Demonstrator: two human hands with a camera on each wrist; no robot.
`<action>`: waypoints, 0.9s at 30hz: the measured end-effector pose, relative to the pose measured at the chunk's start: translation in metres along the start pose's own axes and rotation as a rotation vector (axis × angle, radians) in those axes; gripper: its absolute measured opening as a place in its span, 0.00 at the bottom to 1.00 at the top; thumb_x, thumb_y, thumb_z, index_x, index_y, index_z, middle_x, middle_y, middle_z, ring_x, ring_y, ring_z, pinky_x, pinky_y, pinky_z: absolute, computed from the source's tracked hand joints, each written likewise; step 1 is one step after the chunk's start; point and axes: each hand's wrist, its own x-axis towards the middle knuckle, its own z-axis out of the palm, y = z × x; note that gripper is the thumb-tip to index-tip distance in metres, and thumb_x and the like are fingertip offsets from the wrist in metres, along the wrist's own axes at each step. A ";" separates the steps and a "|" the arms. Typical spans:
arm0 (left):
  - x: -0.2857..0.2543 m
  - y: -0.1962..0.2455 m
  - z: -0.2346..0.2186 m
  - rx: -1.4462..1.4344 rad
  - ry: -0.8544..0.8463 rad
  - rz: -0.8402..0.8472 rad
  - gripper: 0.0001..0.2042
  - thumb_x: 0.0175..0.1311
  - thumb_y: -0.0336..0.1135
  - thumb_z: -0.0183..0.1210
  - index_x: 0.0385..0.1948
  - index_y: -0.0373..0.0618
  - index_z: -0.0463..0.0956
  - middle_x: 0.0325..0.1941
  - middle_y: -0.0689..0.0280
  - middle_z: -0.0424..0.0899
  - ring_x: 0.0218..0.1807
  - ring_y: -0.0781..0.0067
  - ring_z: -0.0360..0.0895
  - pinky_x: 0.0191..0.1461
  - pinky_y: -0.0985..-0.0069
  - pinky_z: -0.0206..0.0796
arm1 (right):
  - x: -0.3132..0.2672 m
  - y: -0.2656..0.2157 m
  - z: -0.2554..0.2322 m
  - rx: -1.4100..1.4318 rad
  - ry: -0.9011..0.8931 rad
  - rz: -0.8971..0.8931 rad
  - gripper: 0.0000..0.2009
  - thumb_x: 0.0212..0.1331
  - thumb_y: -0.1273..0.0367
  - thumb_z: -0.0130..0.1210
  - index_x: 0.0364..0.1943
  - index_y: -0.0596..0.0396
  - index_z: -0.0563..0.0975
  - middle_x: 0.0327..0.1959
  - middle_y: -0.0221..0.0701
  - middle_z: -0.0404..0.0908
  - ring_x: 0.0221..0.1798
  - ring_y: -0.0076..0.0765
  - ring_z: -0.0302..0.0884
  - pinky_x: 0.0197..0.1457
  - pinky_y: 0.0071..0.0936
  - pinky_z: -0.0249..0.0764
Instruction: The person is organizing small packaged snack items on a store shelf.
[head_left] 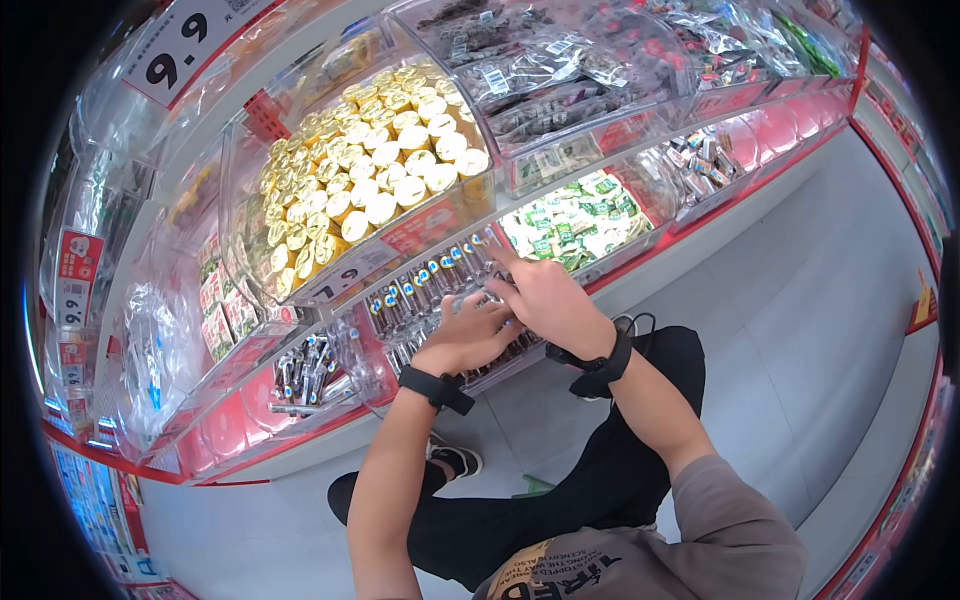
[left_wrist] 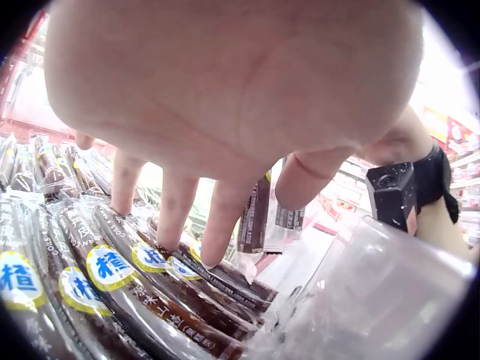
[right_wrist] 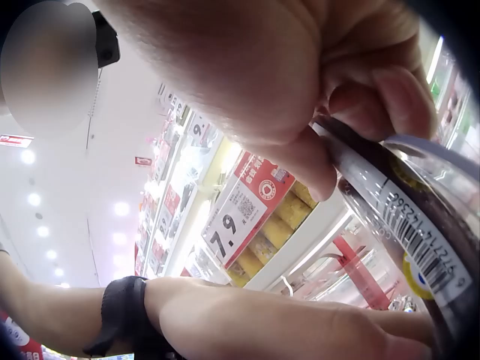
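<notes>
Dark hawthorn snack sticks in clear wrappers, with blue-and-yellow labels (left_wrist: pixel 109 266), lie in rows in a clear shelf bin (head_left: pixel 425 285). My left hand (head_left: pixel 465 335) reaches over the bin's front, its fingers (left_wrist: pixel 174 210) straight and their tips on the sticks. Close beside it, my right hand (head_left: pixel 548 300) pinches a wrapped hawthorn stick (right_wrist: pixel 360 161) between thumb and curled fingers. A white barcode strip shows on the wrapper in the right wrist view. From the head view, the hands hide part of the bin.
Above stands a clear bin of gold-topped rolls (head_left: pixel 385 165) with a 7.9 price tag (right_wrist: pixel 229 232). Green-and-white packets (head_left: pixel 580 220) fill the bin to the right. Small wrapped sticks (head_left: pixel 308 370) lie at the left. The bin's clear front wall (left_wrist: pixel 375 292) rises near the left wrist.
</notes>
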 end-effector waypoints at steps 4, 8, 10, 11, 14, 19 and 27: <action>0.001 0.001 0.002 0.007 0.006 -0.016 0.20 0.65 0.49 0.40 0.54 0.56 0.70 0.62 0.65 0.68 0.71 0.59 0.49 0.68 0.47 0.27 | 0.001 0.001 -0.001 0.050 0.033 -0.022 0.15 0.56 0.69 0.54 0.46 0.61 0.73 0.30 0.48 0.79 0.31 0.51 0.78 0.35 0.35 0.73; 0.001 -0.002 0.003 0.022 -0.018 -0.010 0.21 0.63 0.46 0.42 0.55 0.54 0.70 0.63 0.64 0.67 0.71 0.58 0.48 0.68 0.46 0.25 | 0.002 0.002 0.000 0.091 0.114 -0.048 0.12 0.55 0.71 0.54 0.43 0.62 0.75 0.34 0.43 0.81 0.33 0.46 0.79 0.37 0.32 0.74; 0.000 -0.002 0.002 0.049 -0.029 0.000 0.21 0.62 0.46 0.42 0.55 0.53 0.70 0.64 0.65 0.65 0.71 0.58 0.47 0.68 0.46 0.25 | 0.002 0.003 0.000 0.107 0.143 -0.061 0.12 0.54 0.72 0.55 0.42 0.61 0.76 0.36 0.41 0.81 0.33 0.44 0.80 0.37 0.30 0.74; -0.001 -0.001 0.002 0.066 -0.033 0.007 0.21 0.61 0.45 0.43 0.55 0.53 0.70 0.65 0.65 0.64 0.72 0.58 0.47 0.68 0.46 0.25 | 0.002 0.004 0.001 0.105 0.167 -0.062 0.12 0.54 0.72 0.55 0.42 0.61 0.76 0.36 0.41 0.81 0.33 0.43 0.80 0.37 0.30 0.74; -0.005 0.003 -0.001 0.093 -0.053 0.012 0.20 0.61 0.44 0.43 0.54 0.52 0.71 0.65 0.66 0.63 0.71 0.60 0.47 0.68 0.46 0.27 | 0.004 0.007 0.005 0.100 0.225 -0.068 0.12 0.53 0.72 0.56 0.42 0.59 0.76 0.35 0.41 0.81 0.32 0.41 0.80 0.36 0.29 0.74; 0.001 -0.005 0.002 0.042 -0.043 0.005 0.19 0.60 0.43 0.43 0.51 0.54 0.73 0.62 0.66 0.67 0.69 0.59 0.51 0.68 0.44 0.29 | 0.005 -0.002 -0.002 0.127 0.281 -0.022 0.10 0.54 0.72 0.55 0.41 0.58 0.77 0.29 0.37 0.80 0.22 0.32 0.76 0.28 0.25 0.71; 0.012 -0.014 0.011 -0.021 0.078 0.006 0.14 0.61 0.39 0.44 0.45 0.50 0.72 0.50 0.66 0.72 0.62 0.69 0.61 0.65 0.48 0.33 | 0.006 -0.009 -0.029 0.256 0.477 -0.001 0.05 0.57 0.73 0.54 0.36 0.58 0.75 0.26 0.29 0.80 0.22 0.16 0.72 0.24 0.16 0.65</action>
